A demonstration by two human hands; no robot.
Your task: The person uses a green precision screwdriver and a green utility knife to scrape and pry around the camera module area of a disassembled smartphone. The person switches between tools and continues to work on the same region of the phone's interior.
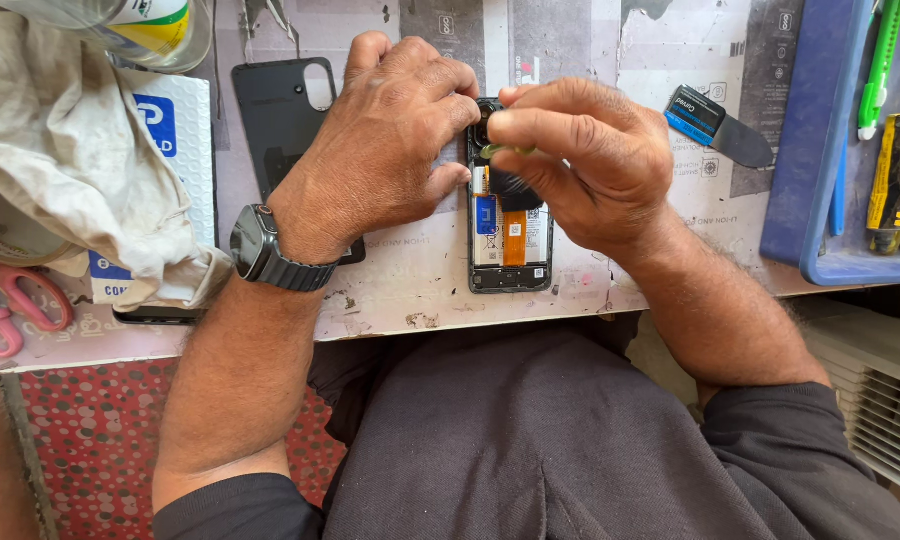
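Opened phone (510,235), back cover off, lies at frame centre on the bench (410,280); left hand (390,150) steadies its upper edge, right hand (580,160) pinches a small green-tipped tool (505,150) there, so internal disassembly appears underway, demanding fine control.

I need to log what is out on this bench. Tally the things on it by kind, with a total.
Opened phone: 1
Phone back cover: 1
Scraper tool: 1
Scissors: 1
Cloth: 1
Blue tray: 1
Green pen: 1
Glue tube: 1
Total: 8
The left hand and right hand both rest on the opened phone.
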